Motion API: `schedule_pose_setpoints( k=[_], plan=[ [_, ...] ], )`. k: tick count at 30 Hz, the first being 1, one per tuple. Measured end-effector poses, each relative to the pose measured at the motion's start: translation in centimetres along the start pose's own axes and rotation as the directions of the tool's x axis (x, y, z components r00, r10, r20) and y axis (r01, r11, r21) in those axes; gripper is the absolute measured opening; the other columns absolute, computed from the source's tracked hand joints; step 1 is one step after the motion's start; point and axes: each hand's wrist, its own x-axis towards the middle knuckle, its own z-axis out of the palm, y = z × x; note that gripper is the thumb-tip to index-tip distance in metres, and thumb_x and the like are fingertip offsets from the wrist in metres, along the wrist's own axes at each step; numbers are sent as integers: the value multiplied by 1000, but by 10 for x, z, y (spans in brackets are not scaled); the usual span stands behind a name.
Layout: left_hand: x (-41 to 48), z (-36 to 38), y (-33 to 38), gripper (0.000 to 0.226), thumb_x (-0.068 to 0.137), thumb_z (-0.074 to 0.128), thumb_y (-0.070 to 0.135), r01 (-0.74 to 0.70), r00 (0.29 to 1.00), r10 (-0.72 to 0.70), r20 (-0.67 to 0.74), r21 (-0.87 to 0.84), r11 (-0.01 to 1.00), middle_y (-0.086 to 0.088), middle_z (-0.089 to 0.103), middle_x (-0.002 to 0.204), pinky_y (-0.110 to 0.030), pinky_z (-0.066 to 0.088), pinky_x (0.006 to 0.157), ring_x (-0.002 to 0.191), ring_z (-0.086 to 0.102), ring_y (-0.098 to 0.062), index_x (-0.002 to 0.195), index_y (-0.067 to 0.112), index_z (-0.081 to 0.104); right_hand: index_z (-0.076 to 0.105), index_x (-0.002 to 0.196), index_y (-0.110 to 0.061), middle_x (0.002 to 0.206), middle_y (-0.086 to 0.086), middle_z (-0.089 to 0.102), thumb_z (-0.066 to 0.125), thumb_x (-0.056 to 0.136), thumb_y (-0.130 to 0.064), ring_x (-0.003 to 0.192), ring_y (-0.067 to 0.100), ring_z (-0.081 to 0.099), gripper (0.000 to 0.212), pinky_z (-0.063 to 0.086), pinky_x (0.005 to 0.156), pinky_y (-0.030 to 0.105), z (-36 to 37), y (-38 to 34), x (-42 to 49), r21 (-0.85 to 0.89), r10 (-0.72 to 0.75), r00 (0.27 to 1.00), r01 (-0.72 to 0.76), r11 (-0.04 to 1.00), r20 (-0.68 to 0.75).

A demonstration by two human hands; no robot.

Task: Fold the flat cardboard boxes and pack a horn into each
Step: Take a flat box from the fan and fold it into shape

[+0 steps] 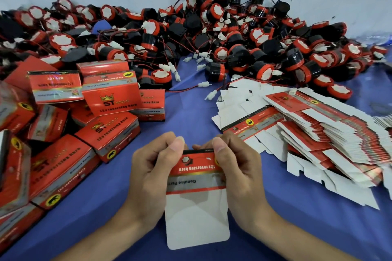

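Cardboard, thin and printed red, silver and white, was pinched between both hands: the left grip (152, 176) and the right grip (239, 176) each clasped an upper corner of the flat cardboard box (197, 178), thumbs on the printed face and fingers behind. Its white flap hung toward the person, above the blue-covered desk (191, 108). The sheet looked light and springy and easy to crease off its score lines, so holding near the fold edges and squeezing the sides inward seemed wisest. To the right lay a fanned stack of flat red-and-white blanks (318, 133). To the left was a heap of folded red boxes (110, 95). Beyond, well apart, sat the pile of round black-and-red horns (233, 34), rigid and probably heavier.
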Motion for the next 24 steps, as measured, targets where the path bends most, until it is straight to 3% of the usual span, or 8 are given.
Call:
schedule_pose_setpoints(
  k=[7,9,11,15,17,20,22,24],
  plan=[
    [24,-15,3,36,78,60,52,298,907,-341,248,197,934,-9,63,74,-21,48,65,69,62,-13,78,16,63,60,80,-30,81,-1,62,50,85,-42,75,10,60,16,49,65,22,-12,1,17,-44,66,997,-67,997,-27],
    [33,-14,-2,41,92,55,45,474,860,-488,146,121,872,-1,68,62,-12,47,56,56,64,-6,71,11,66,61,90,-34,99,-3,61,49,87,-37,91,13,60,13,51,78,31,-13,1,19,18,78,996,-78,997,-38],
    [36,-17,-11,46,98,47,40,563,826,-561,51,-133,816,1,72,66,-13,50,56,59,67,-3,69,17,73,57,106,-27,117,-1,51,43,88,-35,114,16,50,25,43,96,41,-17,-1,20,-177,-120,991,110,978,-51],
    [31,-21,-15,43,96,40,47,435,855,-519,-5,-538,722,-1,71,112,-32,49,84,103,67,-14,113,21,69,67,92,-5,102,6,60,45,90,-23,98,19,55,29,39,87,32,-23,-15,22,-649,-535,809,547,529,246],
    [28,-20,-16,49,93,42,47,486,861,-504,63,-392,781,-6,68,119,-38,49,93,112,64,-21,125,16,62,69,84,-12,87,-2,69,39,94,-37,86,20,62,41,43,81,39,-15,-25,21,-774,-383,860,485,408,337],
    [24,-19,-15,45,83,57,32,404,883,-400,246,35,914,-1,70,116,-26,52,90,110,64,-14,126,18,58,64,101,-28,105,-16,67,11,84,-68,114,7,53,68,23,107,50,-12,-37,31,-909,80,935,314,274,347],
    [24,-21,-13,74,67,69,17,384,878,-394,272,93,919,10,70,112,-16,52,79,103,66,-5,136,27,43,63,93,-33,103,-32,58,8,80,-71,118,-11,37,69,-2,112,50,-21,-42,44,-870,264,857,339,359,443],
    [24,-23,-13,108,57,75,9,355,878,-375,299,120,927,19,70,107,-15,52,75,99,66,-2,144,38,17,55,73,-35,82,-37,46,27,90,-58,108,-17,32,40,-3,108,51,-22,-50,54,-767,311,733,430,477,605]
  ],
)
